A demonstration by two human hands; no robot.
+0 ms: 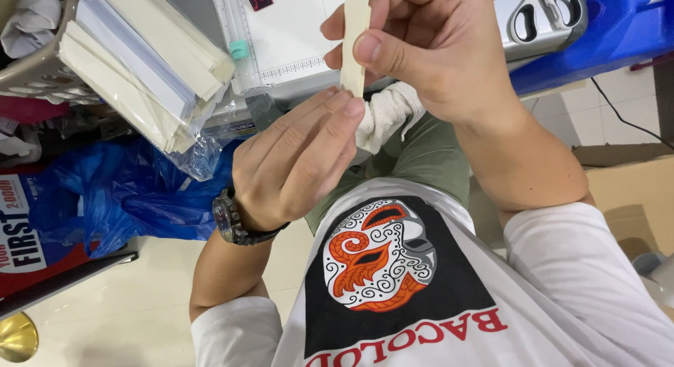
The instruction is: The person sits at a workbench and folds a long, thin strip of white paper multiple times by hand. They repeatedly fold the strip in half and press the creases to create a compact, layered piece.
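Both hands grip one cream paper strip (pixel 354 41), top centre of frame.
Right hand (pixel 428 48) pinches its middle; left hand (pixel 298 160) fingertips pinch its lower end.

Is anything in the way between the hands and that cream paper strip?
Nothing visible is. The right hand pinches the cream paper strip between thumb and fingers, and the left hand touches its lower end with its fingertips.

White sleeves (pixel 576 255), dark wristwatch (pixel 228 219)
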